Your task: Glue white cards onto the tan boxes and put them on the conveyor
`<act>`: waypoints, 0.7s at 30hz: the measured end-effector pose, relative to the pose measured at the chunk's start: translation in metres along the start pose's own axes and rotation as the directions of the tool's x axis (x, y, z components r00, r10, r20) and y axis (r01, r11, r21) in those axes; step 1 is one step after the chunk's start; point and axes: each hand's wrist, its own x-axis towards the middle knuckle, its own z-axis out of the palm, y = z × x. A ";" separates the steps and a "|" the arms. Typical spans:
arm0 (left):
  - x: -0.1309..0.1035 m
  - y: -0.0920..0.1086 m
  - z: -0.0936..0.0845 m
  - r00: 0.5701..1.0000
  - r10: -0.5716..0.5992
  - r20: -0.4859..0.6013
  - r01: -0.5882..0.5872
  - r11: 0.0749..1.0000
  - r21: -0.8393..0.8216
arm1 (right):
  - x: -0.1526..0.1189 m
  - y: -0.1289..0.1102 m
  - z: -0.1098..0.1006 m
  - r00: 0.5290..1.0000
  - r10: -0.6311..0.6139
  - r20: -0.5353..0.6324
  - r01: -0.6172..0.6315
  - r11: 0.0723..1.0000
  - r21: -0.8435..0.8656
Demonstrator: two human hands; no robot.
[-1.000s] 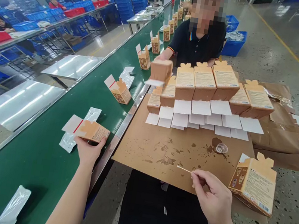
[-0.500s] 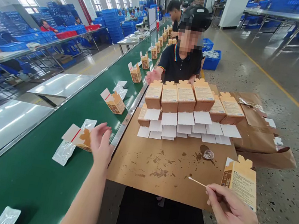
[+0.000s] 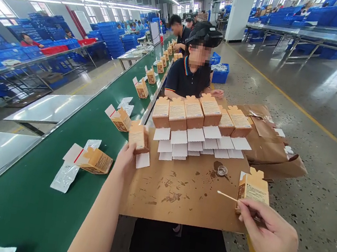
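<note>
1. Carton [image 3: 137, 136] in my left hand [image 3: 124, 162]: I have it at the left edge of the bench [image 3: 193, 209], white flap [image 3: 143, 161] downward.
2. That hand is closed on the carton's near end; I can't see every finger.
3. I'd judge it light and stiff-walled, the flap easily creased; its side walls offer the best hold.
4. My right hand [image 3: 269, 233] pinches one cotton swab [image 3: 227, 195] near the right edge, where one standing carton [image 3: 253, 188] sits.
5. I count six stacked cartons [image 3: 193, 114] showing bodies toward the far edge, one clear dish [image 3: 222, 170], and at least five belt cartons [image 3: 100, 162]; farther ones are too small.
</note>
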 end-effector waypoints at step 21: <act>-0.145 -0.063 -0.024 0.967 -0.046 0.252 0.045 0.999 0.007 | 0.090 0.064 0.040 0.847 0.103 0.522 0.092 0.938 -0.333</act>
